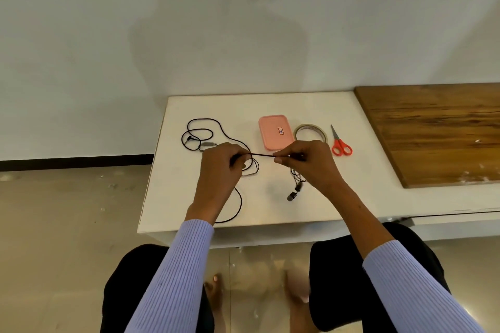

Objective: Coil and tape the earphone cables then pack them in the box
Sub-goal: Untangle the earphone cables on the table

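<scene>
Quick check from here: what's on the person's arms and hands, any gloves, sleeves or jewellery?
Both arms wear long, ribbed, light lavender-blue sleeves pushed up short of the wrists. The left hand and right hand are bare: no gloves, rings, watch or bracelet visible.

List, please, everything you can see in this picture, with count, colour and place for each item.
earphone cable: one, black, stretched between both hands, with loose loops lying on the table to the left and earbuds hanging below the right hand
box: one, pink, closed, behind the hands, left of the tape
tape roll: one, clear to beige, flat between box and scissors
scissors: one pair, red handles, right of the tape
table: one, white, in front of the person
wooden board: one, brown, at the right
left hand: one, pinches the cable
right hand: one, pinches the cable
sleeves: two, light purple, ribbed
</scene>
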